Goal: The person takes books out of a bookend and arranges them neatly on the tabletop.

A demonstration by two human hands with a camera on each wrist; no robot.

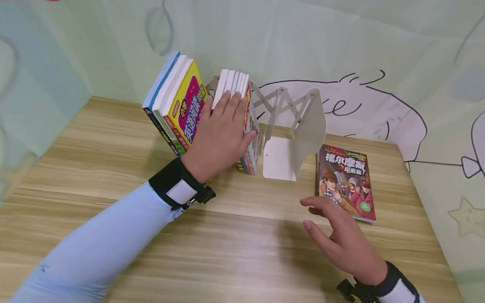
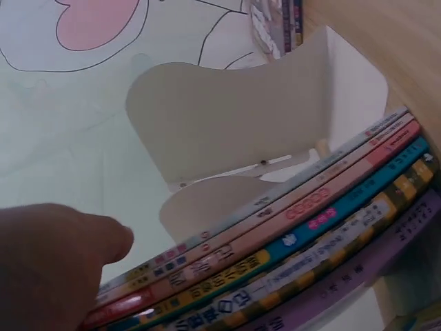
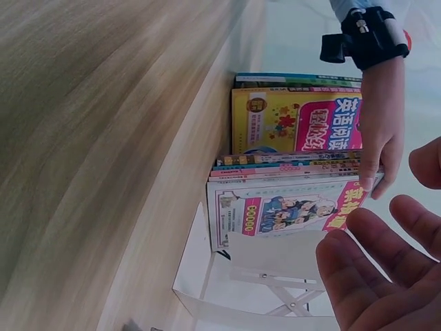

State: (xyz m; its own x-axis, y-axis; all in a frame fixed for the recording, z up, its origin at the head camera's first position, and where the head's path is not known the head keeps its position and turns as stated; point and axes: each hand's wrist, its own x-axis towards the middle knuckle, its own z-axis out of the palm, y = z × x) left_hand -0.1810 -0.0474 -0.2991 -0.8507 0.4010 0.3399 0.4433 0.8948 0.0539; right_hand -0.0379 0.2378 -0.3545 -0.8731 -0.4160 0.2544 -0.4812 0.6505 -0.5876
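In the head view, my left hand [image 1: 220, 132] rests on a row of upright thin books [image 1: 234, 80], fingers laid across their top edges and thumb toward the right side. Their coloured spines [image 2: 303, 214] show in the left wrist view. Left of these, thicker books with a yellow cover [image 1: 187, 98] lean to the left. An expanding metal bookend rack [image 1: 311, 123] stands on the right of the row. My right hand [image 1: 345, 241] hovers with fingers spread, holding nothing, near a book with a detective-style cover [image 1: 345, 180] that lies flat.
The wooden table [image 1: 220, 260] reaches to a wall covering [image 1: 273, 34] with cartoon drawings behind it. Part of the rack's zigzag frame [image 1: 284, 103] runs along the back, between its upright plates.
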